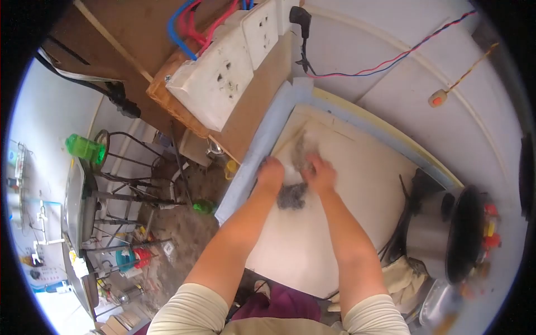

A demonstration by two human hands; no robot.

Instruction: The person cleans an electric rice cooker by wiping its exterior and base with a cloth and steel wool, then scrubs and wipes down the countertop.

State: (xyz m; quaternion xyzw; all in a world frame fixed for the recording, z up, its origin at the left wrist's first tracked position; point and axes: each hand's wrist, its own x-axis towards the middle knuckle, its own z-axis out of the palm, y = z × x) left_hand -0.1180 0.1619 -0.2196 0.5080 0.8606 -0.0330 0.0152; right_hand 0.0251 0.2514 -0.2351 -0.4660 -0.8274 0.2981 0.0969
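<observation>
On a cream-coloured board (312,251) lies a dark grey, fuzzy clump (292,196) that looks like loose fibre or hair. Beyond it is a thinner grey wisp of fibres (300,149), smeared by motion. My right hand (320,176) is at the near right end of this wisp, its fingers bent together on it, somewhat blurred. My left hand (271,174) is curled at the board's left side, close to the pale blue raised edge (245,167). Whatever may be between its fingers is hidden. The dark clump lies between my two wrists.
A white socket panel (215,84) on a wooden block overhangs the board's far left. A steel pot (430,234) and dark cables stand at the right. A black plug (300,22) and a small switch (438,99) hang above. Metal-framed stools (131,151) stand on the left floor.
</observation>
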